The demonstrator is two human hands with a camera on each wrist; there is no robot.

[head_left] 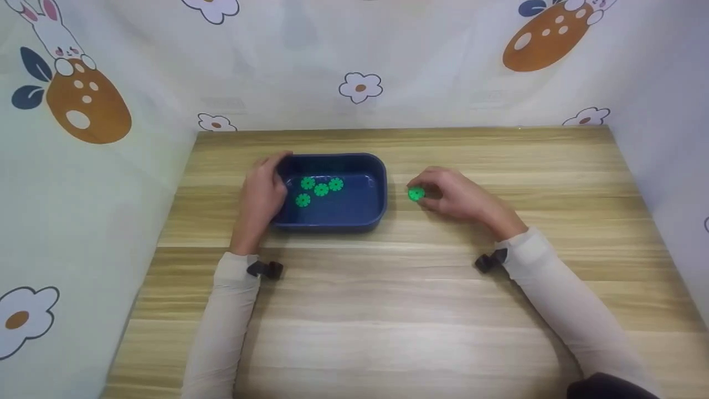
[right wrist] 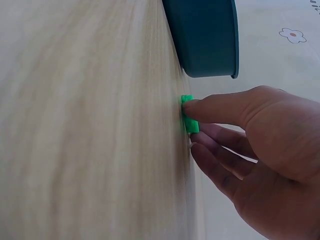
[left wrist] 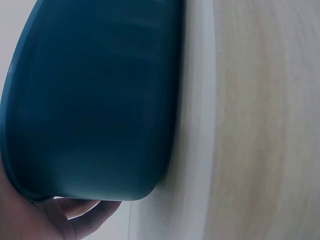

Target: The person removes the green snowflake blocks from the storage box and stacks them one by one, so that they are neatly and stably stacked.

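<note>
Right-hand grip (head_left: 451, 194) pinched one green disc (head_left: 416, 193) between thumb and fingertips, to the right of the tray (head_left: 327, 227) and nearer the far edge of the table (head_left: 376, 310) than the near one. The disc was taken by its rim and lay roughly parallel to the tabletop, a hold that presumably suited so thin a piece; in the right wrist view it appeared very close to the wood, though contact could not be judged. Left-hand grip (head_left: 261, 191) clasped the tray at its end toward the table's left edge, fingers around the far left corner, probably to keep it from sliding. The tray sat near the far edge, its long sides roughly parallel to that edge. Four loose discs (head_left: 321, 189) lay inside, toward the tray's left end, apparently flat on its floor.

Materials and form: the tray was smooth, faintly glossy and seemingly of plastic, a rounded rectangle in dark blue that read as teal in the wrist views. The discs, bright green and likewise plastic in appearance, bore notched, flower-like outlines. Pale wood grain streaked the table from side to side; beyond its far edge hung a printed backdrop (head_left: 299, 102) of flowers and rabbits.
</note>
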